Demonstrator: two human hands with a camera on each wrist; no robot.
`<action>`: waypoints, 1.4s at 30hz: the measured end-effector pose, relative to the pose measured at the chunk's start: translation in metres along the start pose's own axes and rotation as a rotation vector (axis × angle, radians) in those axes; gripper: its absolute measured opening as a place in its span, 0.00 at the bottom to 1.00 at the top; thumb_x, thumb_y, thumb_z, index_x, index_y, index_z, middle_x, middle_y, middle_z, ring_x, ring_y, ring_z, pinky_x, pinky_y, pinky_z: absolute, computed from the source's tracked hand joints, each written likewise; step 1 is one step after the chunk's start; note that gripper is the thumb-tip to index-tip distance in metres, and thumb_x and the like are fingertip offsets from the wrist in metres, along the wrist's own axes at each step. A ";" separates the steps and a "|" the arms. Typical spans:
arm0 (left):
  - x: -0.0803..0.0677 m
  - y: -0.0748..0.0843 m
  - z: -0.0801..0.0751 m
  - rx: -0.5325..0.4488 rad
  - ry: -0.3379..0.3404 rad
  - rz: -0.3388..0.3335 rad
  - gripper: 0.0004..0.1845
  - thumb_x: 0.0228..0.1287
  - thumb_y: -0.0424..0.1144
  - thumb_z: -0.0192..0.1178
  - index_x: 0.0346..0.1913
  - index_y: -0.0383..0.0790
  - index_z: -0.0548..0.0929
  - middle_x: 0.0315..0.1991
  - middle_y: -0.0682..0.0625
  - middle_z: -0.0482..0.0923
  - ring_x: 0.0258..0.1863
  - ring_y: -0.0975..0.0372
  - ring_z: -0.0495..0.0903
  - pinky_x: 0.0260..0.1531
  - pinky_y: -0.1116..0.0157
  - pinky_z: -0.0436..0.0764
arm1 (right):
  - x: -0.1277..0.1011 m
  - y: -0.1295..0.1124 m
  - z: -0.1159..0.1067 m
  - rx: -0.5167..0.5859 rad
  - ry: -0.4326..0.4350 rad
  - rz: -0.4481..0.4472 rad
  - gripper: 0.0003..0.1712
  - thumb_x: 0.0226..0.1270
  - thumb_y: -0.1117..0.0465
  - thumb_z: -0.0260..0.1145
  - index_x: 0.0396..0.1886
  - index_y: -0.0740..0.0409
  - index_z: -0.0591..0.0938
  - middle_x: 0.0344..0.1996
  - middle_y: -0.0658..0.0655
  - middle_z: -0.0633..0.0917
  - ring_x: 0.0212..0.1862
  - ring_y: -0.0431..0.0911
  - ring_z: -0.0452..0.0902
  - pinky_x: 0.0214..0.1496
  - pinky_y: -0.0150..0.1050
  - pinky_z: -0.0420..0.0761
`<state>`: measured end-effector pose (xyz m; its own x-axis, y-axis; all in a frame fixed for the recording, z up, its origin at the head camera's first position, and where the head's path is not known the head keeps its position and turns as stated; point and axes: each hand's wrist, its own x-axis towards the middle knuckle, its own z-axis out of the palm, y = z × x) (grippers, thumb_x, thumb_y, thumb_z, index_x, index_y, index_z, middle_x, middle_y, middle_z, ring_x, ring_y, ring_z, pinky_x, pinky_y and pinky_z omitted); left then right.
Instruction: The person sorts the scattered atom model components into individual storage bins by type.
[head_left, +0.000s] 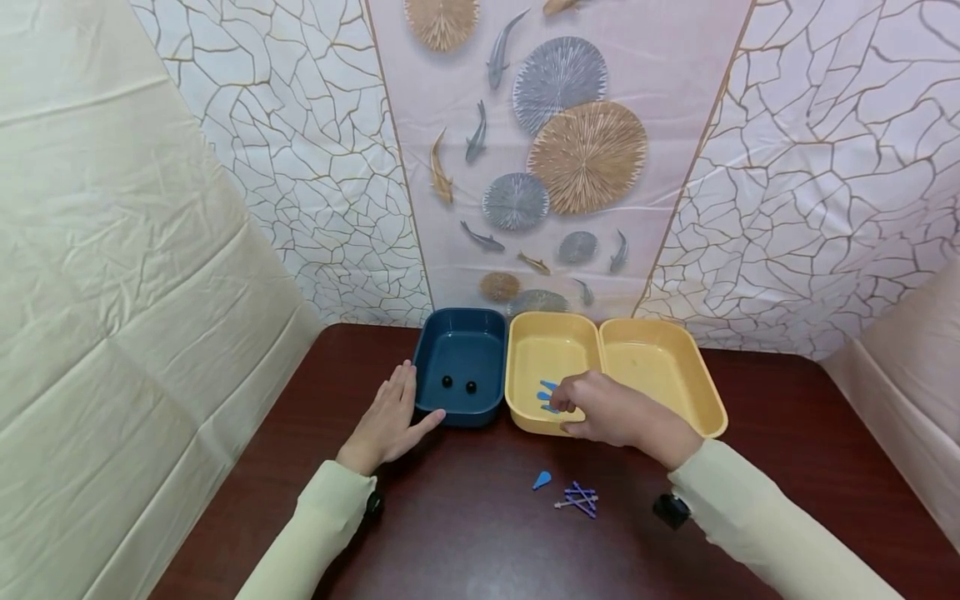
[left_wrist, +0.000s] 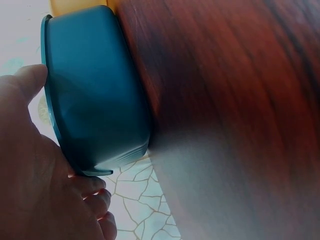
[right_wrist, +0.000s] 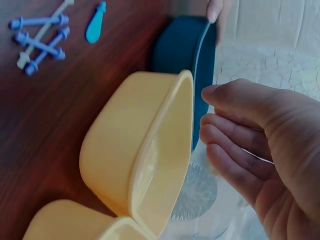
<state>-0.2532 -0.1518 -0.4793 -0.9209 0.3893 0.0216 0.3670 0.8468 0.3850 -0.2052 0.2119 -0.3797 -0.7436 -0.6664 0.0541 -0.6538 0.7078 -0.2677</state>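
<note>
My left hand (head_left: 386, 417) rests against the near left corner of the dark blue tray (head_left: 460, 412), fingers straight along its side and thumb at the front rim. Two small black balls (head_left: 459, 384) lie inside that tray. Over the front of the middle yellow tray (head_left: 551, 329) hovers my right hand (head_left: 600, 408), thumb and fingertips apart with nothing visible between them. Several small blue paddle-shaped pieces (head_left: 545, 396) lie in this tray, partly hidden by the hand. In the right wrist view, the right hand (right_wrist: 260, 135) has loosely bent fingers above the yellow rim.
Another yellow tray (head_left: 652, 333) stands at the right, touching the middle one. On the dark wooden table (head_left: 450, 533) before the trays lie one blue paddle-shaped piece (head_left: 542, 480) and a crossed pile of purple and pale sticks (head_left: 581, 500). A patterned cloth hangs behind.
</note>
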 end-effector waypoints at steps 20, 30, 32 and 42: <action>0.001 0.001 -0.002 0.006 0.010 -0.002 0.55 0.77 0.67 0.50 0.85 0.31 0.42 0.88 0.37 0.38 0.87 0.42 0.40 0.85 0.41 0.47 | -0.008 -0.014 0.045 0.067 -0.083 -0.067 0.10 0.63 0.67 0.77 0.44 0.59 0.90 0.38 0.54 0.91 0.38 0.42 0.85 0.39 0.32 0.85; 0.000 0.001 -0.001 0.010 -0.007 -0.010 0.55 0.77 0.67 0.50 0.85 0.31 0.41 0.88 0.37 0.37 0.88 0.43 0.40 0.85 0.42 0.47 | -0.010 -0.010 0.069 0.035 -0.075 -0.110 0.07 0.61 0.69 0.77 0.38 0.57 0.89 0.34 0.51 0.88 0.36 0.36 0.80 0.38 0.29 0.83; 0.000 0.002 -0.001 0.009 -0.005 -0.009 0.55 0.77 0.67 0.50 0.85 0.31 0.41 0.88 0.37 0.37 0.88 0.43 0.40 0.85 0.42 0.47 | -0.009 -0.009 0.072 0.024 -0.078 -0.111 0.08 0.60 0.69 0.77 0.37 0.57 0.89 0.33 0.51 0.88 0.36 0.35 0.78 0.38 0.29 0.83; 0.000 0.001 -0.001 0.008 -0.001 -0.007 0.55 0.77 0.67 0.51 0.85 0.31 0.41 0.88 0.37 0.37 0.87 0.42 0.40 0.85 0.41 0.47 | -0.002 -0.006 0.083 -0.030 -0.130 -0.132 0.08 0.59 0.69 0.78 0.32 0.53 0.88 0.29 0.49 0.85 0.32 0.32 0.74 0.32 0.25 0.76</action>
<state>-0.2527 -0.1512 -0.4781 -0.9231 0.3842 0.0179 0.3620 0.8521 0.3781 -0.1879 0.1895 -0.4584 -0.6280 -0.7773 -0.0384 -0.7499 0.6176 -0.2372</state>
